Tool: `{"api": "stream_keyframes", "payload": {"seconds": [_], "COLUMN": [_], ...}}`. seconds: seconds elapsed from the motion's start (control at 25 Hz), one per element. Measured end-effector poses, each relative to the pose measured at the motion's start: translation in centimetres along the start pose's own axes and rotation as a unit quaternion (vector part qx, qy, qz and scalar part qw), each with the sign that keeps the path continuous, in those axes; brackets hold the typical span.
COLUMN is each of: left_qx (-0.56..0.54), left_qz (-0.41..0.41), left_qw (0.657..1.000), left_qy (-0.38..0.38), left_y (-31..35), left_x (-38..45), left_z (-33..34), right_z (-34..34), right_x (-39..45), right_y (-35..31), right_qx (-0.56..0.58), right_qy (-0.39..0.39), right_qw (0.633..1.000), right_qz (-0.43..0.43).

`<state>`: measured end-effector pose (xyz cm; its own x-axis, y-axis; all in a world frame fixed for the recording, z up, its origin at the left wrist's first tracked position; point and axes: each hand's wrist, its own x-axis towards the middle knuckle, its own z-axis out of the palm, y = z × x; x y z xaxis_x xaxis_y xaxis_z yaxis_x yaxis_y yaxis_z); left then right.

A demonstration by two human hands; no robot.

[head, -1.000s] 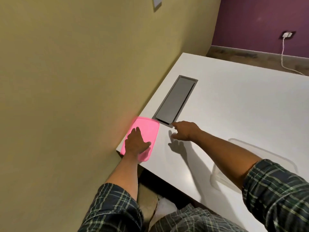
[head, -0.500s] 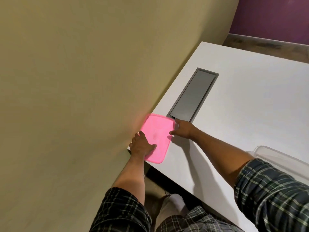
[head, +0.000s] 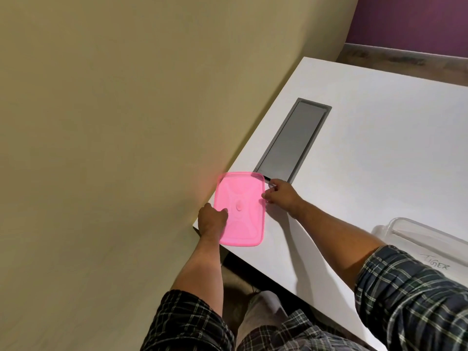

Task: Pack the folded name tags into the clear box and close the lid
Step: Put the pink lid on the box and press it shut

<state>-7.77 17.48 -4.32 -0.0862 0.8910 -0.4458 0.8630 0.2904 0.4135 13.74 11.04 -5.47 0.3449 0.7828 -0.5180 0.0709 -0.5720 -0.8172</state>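
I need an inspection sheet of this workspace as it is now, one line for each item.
Surface: white table, grey cable hatch set in it.
Job's things: pink lid flat at the table corner by the wall; clear box at right, partly hidden; a tag reading TIGER in it.
Clutter: nothing seen.
Grippers: left hand on the lid's left edge; right hand pinching its right edge.
Cables: nothing seen.
Surroundings: yellow wall, purple wall.
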Motion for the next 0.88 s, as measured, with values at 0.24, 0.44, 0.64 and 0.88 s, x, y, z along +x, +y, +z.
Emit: {"api": "stream_keyframes", "payload": {"seconds": [0.24, 0.44, 0.64, 0.88], "left_qx": [-0.053, -0.178, -0.184, -0.222], "left_qz": [0.010, 0.086, 0.144, 0.141], "left_qw": [0.999, 0.978, 0.961, 0.947], "left_qy": [-0.004, -0.059, -0.146, -0.186], "left_y": [0.3, 2.7, 6.8, 12.0], "left_x": [-2.0, -3.9, -5.4, -8.9], "left_z": [0.0, -1.0, -2.5, -2.0], "right_z": [-2.7, -6.4, -11.8, -17.0], "right_x": [-1.1, -3.7, -6.3, -9.0], "right_y": [0.7, -0.8, -1.8, -0.9], "right_qx": [0.025, 0.058, 0.054, 0.045], "right_qy": [-0.006, 0.072, 0.127, 0.160], "right_qw": [1.000, 0.995, 0.989, 0.984], "right_qz": [0.012, -0.025, -0.059, -0.065]}}
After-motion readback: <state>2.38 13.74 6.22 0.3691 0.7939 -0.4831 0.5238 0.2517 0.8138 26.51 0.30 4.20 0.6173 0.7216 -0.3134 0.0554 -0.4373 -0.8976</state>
